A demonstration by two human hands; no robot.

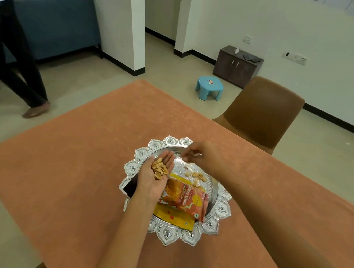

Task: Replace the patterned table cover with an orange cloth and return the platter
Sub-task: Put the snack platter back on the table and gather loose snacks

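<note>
An orange cloth (68,165) covers the whole table. On it stands an ornate silver platter (166,236) with a scalloped rim. The platter holds an orange snack packet (186,197), a yellow packet (173,218) under it, and loose shells (197,177). My left hand (155,178) is palm up over the platter's left side, cupping several pale shells (160,168). My right hand (200,154) hovers over the platter's far rim, fingers drawn together; whether it pinches anything is too blurred to tell. No patterned cover is in view.
A brown chair (260,114) stands at the table's far right side. A blue stool (209,87) and a dark cabinet (236,65) are on the floor beyond. At the left a person (10,59) walks in front of a blue sofa (56,21).
</note>
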